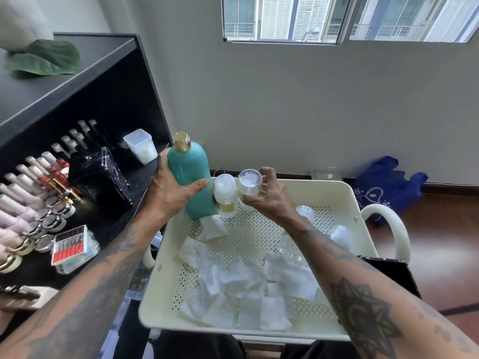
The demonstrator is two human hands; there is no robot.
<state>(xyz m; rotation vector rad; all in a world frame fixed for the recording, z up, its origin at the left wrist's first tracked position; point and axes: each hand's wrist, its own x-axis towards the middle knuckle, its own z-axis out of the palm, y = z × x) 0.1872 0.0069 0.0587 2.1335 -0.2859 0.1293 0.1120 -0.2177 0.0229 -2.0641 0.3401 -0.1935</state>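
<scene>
Forearms [103,281] outstretched; left hand [172,193] grips teal bottle [190,172], right hand [269,196] jar [250,183].

Blue bag [386,187] on flr [440,229]; leaves [44,58] atop shelf [103,63].

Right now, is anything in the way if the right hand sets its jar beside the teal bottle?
Yes. A white-capped small bottle stands in the tray, right between the jar held by the right hand and the teal bottle gripped by the left hand. White pads lie nearer the camera.
</scene>
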